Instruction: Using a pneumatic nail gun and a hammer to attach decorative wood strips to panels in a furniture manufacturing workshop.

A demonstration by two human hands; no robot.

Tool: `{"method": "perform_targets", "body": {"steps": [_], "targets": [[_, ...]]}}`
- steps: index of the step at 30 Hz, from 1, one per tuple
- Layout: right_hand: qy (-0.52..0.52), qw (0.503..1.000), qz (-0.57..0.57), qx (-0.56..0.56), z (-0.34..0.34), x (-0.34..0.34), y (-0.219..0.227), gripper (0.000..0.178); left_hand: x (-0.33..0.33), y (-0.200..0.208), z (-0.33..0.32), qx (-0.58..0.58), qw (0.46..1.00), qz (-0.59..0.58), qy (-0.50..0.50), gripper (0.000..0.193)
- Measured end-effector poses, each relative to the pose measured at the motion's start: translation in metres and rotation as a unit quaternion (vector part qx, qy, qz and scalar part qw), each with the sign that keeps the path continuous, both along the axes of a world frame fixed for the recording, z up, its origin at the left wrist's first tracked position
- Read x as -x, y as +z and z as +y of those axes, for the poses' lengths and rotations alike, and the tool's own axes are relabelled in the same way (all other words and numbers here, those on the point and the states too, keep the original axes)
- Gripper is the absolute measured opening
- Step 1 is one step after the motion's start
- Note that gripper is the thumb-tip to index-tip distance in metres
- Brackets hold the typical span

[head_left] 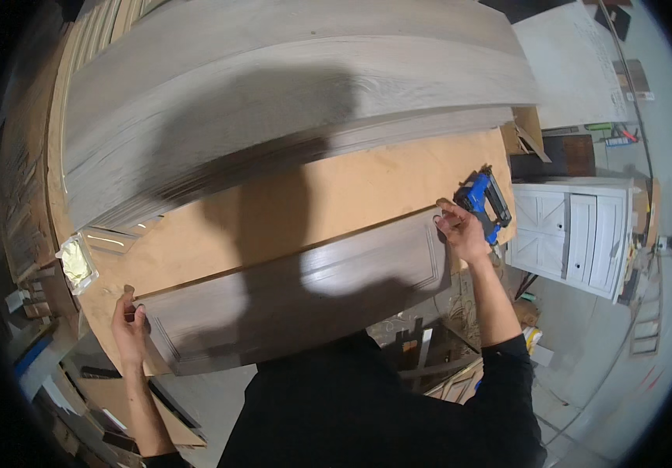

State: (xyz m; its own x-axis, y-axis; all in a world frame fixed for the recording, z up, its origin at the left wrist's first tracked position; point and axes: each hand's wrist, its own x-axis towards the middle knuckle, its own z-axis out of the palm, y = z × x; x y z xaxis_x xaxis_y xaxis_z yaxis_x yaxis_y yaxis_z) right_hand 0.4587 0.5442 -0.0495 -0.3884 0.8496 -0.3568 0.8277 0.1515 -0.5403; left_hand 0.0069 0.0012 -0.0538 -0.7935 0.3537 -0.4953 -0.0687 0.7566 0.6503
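A long grey-brown wooden panel [336, 300] with grooved lines near its two ends lies along the near edge of the workbench, close to my body. My left hand [128, 327] grips its left end, thumb on the face and fingers at the end edge. At the far right corner my right hand [462, 230] pinches the panel between thumb and fingers. Just beyond that hand a blue and black nail gun [483, 201] rests on the bench. My shadow falls across the panel's middle.
A larger grey wooden piece [273, 86] covers the far part of the tan workbench [398, 168]. A small tray of pale yellow stuff [77, 264] sits at the bench's left corner. To the right stands a white cabinet [570, 238]; scrap wood [422, 351] lies below the near edge.
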Motion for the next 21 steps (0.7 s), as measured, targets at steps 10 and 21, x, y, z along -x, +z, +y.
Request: {"method": "perform_targets", "body": {"steps": [10,21], "targets": [[-0.120,0.992,0.004,-0.037,-0.085,-0.085,-0.013,0.020,-0.094,-0.021,-0.086,0.004,0.993,0.042,0.110,0.013],[-0.091,0.989,0.106,-0.049,-0.077,-0.123,-0.059,0.025,-0.119,-0.006,-0.089,-0.001,0.989,0.138,0.045,0.011]]}}
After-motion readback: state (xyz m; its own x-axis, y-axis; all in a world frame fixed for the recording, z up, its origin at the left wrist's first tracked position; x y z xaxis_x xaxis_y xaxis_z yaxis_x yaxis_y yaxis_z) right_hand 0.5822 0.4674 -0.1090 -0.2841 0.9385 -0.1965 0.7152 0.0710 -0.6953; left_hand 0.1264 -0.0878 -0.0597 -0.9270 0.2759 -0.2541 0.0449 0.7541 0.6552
